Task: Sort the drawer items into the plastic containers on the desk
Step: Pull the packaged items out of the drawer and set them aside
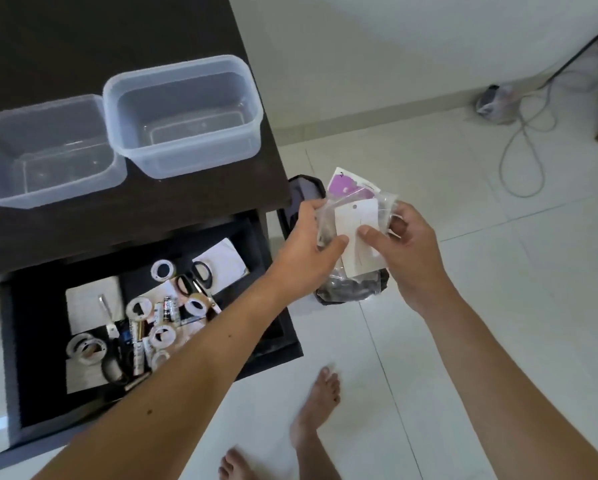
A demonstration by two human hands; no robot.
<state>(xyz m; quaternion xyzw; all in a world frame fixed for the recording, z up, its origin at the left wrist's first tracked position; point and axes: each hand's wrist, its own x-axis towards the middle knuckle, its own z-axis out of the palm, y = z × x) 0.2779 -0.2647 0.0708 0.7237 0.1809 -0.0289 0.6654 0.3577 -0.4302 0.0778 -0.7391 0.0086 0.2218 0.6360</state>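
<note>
Both hands hold a bundle of clear plastic bags (356, 216) with a white card and a purple card inside, to the right of the desk and above the floor. My left hand (308, 251) grips the bundle's left side. My right hand (405, 244) pinches the white card with thumb and fingers. Two empty clear plastic containers stand on the dark desk: one on the right (186, 116), one on the left (44, 150). Below them the black drawer (23, 375) is pulled open, holding several tape rolls (162, 270), batteries (169, 308), scissors (197, 278) and papers.
A dark bin (301, 192) with a liner stands on the floor beside the desk, under my hands. White tiled floor spreads to the right, with a cable (522, 150) and a small bagged object near the wall. My bare feet are at the bottom.
</note>
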